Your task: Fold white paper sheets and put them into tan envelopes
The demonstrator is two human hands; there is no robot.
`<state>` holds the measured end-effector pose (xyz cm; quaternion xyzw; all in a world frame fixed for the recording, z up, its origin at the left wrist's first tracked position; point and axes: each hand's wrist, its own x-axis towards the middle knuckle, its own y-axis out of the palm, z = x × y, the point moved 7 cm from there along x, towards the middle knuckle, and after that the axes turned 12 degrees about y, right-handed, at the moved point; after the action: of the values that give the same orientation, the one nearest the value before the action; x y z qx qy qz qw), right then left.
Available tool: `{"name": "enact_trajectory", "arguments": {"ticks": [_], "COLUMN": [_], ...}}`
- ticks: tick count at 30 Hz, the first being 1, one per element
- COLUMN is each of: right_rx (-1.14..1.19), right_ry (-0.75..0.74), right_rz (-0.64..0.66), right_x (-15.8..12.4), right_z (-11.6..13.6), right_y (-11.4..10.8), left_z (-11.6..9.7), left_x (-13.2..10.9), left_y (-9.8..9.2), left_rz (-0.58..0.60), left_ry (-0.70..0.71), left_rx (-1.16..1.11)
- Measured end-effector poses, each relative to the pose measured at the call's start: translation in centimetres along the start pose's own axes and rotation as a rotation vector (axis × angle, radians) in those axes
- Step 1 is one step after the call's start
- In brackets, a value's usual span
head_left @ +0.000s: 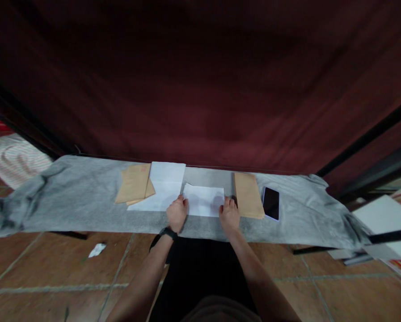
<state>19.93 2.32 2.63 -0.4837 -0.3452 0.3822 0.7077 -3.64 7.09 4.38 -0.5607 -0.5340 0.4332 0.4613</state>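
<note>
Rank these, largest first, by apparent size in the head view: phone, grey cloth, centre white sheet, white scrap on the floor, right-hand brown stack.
1. Grey cloth
2. Centre white sheet and right-hand brown stack: too alike to rank
3. Phone
4. White scrap

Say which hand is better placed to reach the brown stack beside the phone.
Probably the right hand: it is at the right edge of the central white paper, close to the brown stack. The left hand is at the paper's left edge, farther away.
</note>
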Motion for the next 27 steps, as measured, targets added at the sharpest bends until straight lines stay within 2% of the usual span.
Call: {"name": "enact_trajectory", "arguments": {"ticks": [4,7,10,13,15,18,20,21,23,25,27], "right_rx": [0.045,0.103,0.079,0.046,0.037,0.022,0.004,-0.008,-0.033,-0.046,-0.042], "right_ry": [-0.175,-0.334,-0.349,-0.316,-0.310,-0.304,-0.310,-0.318,-0.336,-0.347,-0.349], "right_rz": [-0.046,-0.006,0.062,0.108,0.127,0.154,0.175,0.186,0.204,0.211,0.210], "right_x": [-0.2,-0.8,-0.9,-0.9,-0.8,-0.8,-0.8,-0.9,-1.0,-1.0,-0.9], "right_z": [3.2,6.0,7.2,7.0,6.8,6.6,6.6,6.6,6.7,6.6,6.6], "right_y": [-0.2,1.0,2.9,4.2,4.6,4.8,4.9,4.9,4.9,4.9,5.0], "left_z": [-0.1,-0.3,-0.5,-0.4,-0.7,-2.4,-4.7,-6.0,-8.2,-8.9,-8.6], "left_x": [0.1,0.1,0.0,-0.2,-0.3,-0.4,-0.4,-0.3,0.0,0.5,0.9], "left_y": [0.0,-0.3,-0.6,-0.7,-0.8,-1.1,-0.5,0.1,1.9,3.5,4.5], "left_rz": [0.014,0.021,0.027,0.022,-0.033,-0.212,-0.284,-0.280,-0.197,-0.115,-0.085], "left_ry": [0.004,0.016,0.016,0.009,0.030,0.150,0.307,0.403,0.561,0.577,0.547], "left_rx": [0.008,0.000,-0.008,-0.010,0.013,0.070,0.038,-0.006,-0.093,-0.144,-0.149]}}
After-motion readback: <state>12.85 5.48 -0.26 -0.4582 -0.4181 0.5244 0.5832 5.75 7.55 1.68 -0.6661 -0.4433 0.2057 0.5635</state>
